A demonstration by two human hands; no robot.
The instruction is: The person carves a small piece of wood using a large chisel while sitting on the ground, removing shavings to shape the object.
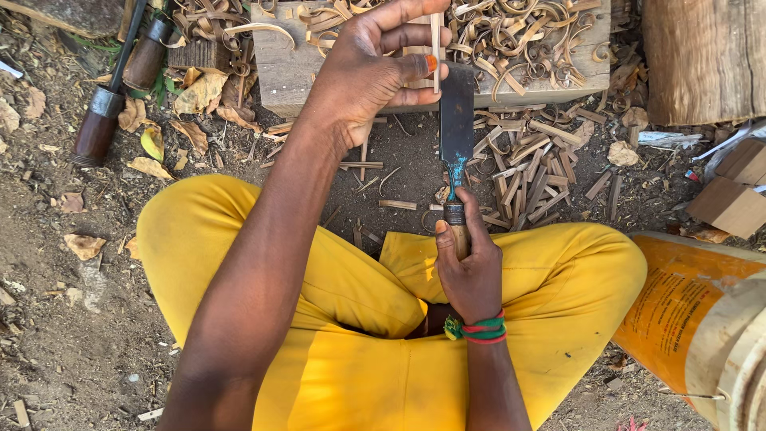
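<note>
Many shavings (pixel 511 36) already lie around, and the left hand (pixel 375 68) pinches a thin stick (pixel 435 48) on the block (pixel 287 76) while the right hand (pixel 469 267) grips the knife (pixel 456 120), so the carving is not finished

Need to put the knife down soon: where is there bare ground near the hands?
Bare dirt lies left of the yellow-trousered knee, below the wooden-handled tool, with only scattered dry leaves. Crowded: the wooden block under curled shavings, and the split sticks right of the knife.
</note>
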